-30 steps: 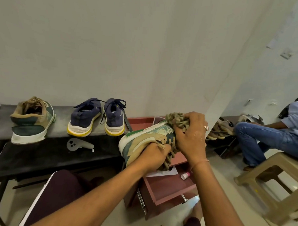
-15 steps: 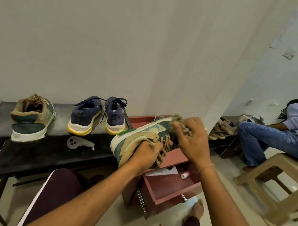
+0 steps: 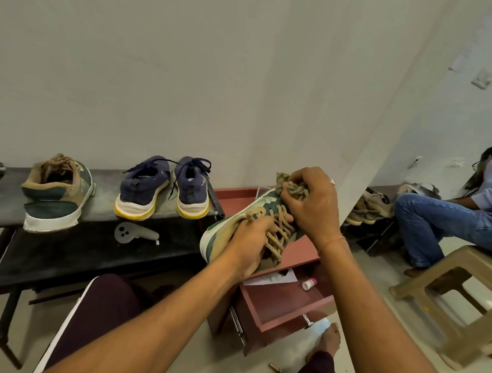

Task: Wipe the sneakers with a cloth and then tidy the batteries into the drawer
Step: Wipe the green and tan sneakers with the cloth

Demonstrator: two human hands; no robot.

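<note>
Sneaker (image 3: 232,225), green and tan with a white sole, is off the desk (image 3: 67,252) and held in the air above the open drawer (image 3: 287,306), just past the desk's right end. Its long axis runs on a slant, with the white toe low and to the left, nearest the desk, and the heel end raised toward the upper right. The loose tan laces (image 3: 279,238) face the person. The left hand (image 3: 255,243) grasps the sneaker about its middle, fingers curled in among the laces, and carries its weight from the near side. The right hand (image 3: 314,206) sits at the raised heel end, fingers clenched round a bunched tan cloth (image 3: 288,185) that is pressed against the upper there. The surface left to wipe therefore lies down and to the left of the right hand, along the sneaker's length toward the toe. The right hand is the nearer one for that stroke, and the left hand's grip stands in its path. Both forearms reach forward and converge on the sneaker, the right wrist bent down over the cloth. On the desk, well apart from the hands, stand a matching sneaker (image 3: 55,195) at the far left and a navy pair (image 3: 143,190) beside it, heels toward the person. A small brown cylinder (image 3: 275,368), perhaps a battery, lies on the floor below the drawer.
</note>
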